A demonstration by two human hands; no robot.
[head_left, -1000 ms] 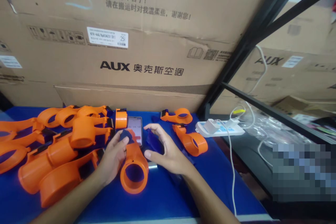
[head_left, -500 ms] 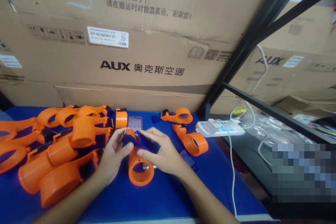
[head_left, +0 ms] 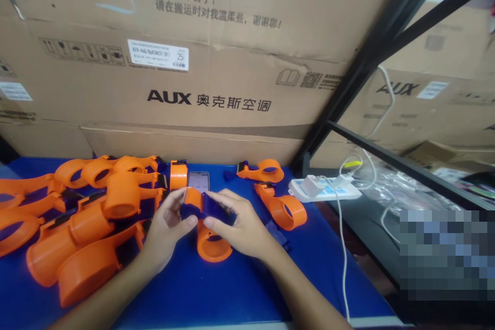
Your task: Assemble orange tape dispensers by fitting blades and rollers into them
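Observation:
Between my hands is an orange tape dispenser, its round hub hanging low toward me and its head partly hidden by my fingers. My left hand is closed on the left side of the head, thumb along its near edge. On the right, my right hand grips a dark blue piece at the head, thumb in front and fingers behind. Whether that piece is fixed to the dispenser I cannot tell. Just behind my hands lies a phone with its screen lit.
Several orange tape dispensers crowd the left of the blue tabletop. Two more lie at the right, near a small dark blue piece. A white power strip trails a cable. Cardboard boxes and a black metal frame stand behind.
The held dispenser has turned: its hub has swung slightly right and up, and more orange shows at its head. My hands have barely moved.

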